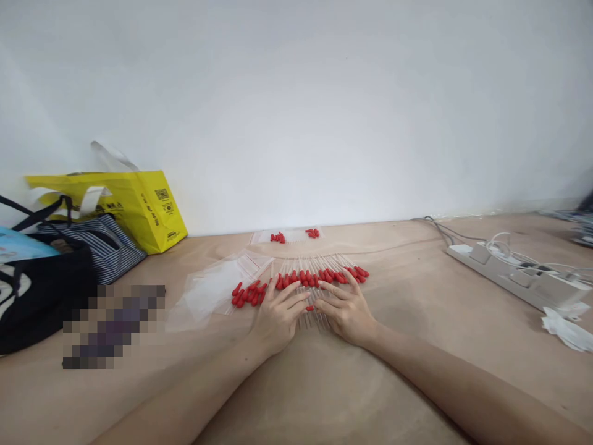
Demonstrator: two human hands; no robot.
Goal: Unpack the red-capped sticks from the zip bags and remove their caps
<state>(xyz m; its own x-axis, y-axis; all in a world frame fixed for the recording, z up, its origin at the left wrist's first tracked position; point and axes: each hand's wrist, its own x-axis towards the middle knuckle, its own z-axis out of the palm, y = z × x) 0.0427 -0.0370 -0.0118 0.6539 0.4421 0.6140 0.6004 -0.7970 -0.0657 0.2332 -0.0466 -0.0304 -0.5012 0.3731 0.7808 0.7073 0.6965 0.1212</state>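
Two open palms press flat: left hand [278, 318] and right hand [346, 312] side by side on fanned clear droppers [319, 276], red ends just beyond the fingertips; loose red bulbs [248, 294] beside the left hand. Light, even pressure should keep tubes aligned

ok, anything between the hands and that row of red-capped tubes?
Nothing visible. The left hand and right hand both lie flat on the red-capped tubes, fingers spread. A cluster of red caps and clear bags sit off to the left.
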